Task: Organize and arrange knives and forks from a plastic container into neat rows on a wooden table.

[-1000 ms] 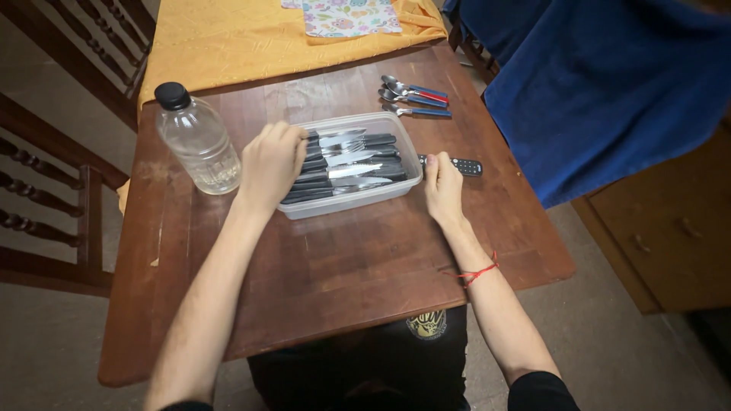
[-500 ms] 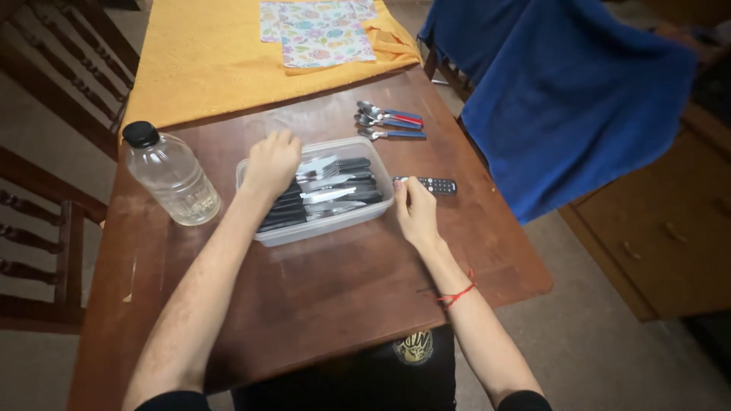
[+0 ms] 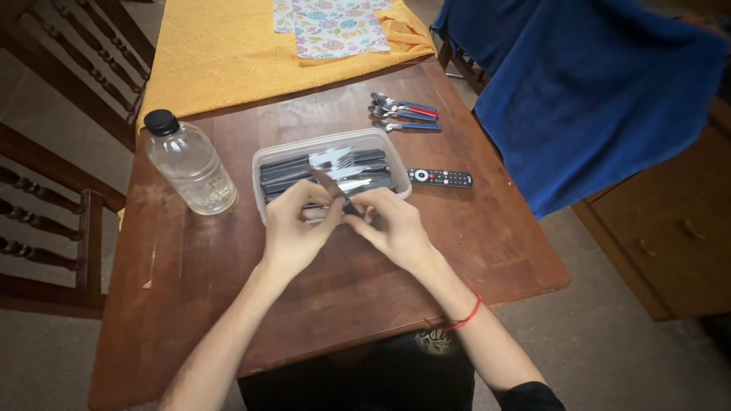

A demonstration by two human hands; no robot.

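Your hands, left hand [image 3: 293, 228] and right hand [image 3: 392, 227], meet over the worktop [image 3: 335, 289], together gripping a knife [image 3: 329, 185]. Just behind them sits the cutlery tub [image 3: 263, 160]. Left of it stands the bottle [image 3: 189, 164]; right lies the remote [image 3: 440, 178]. Spoons [image 3: 403, 113] lie farther back, and the cloth [image 3: 221, 53] lies beyond them.

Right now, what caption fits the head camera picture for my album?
Both hands, left hand and right hand, hold a black-handled knife over a clear cutlery tub on a wooden table.
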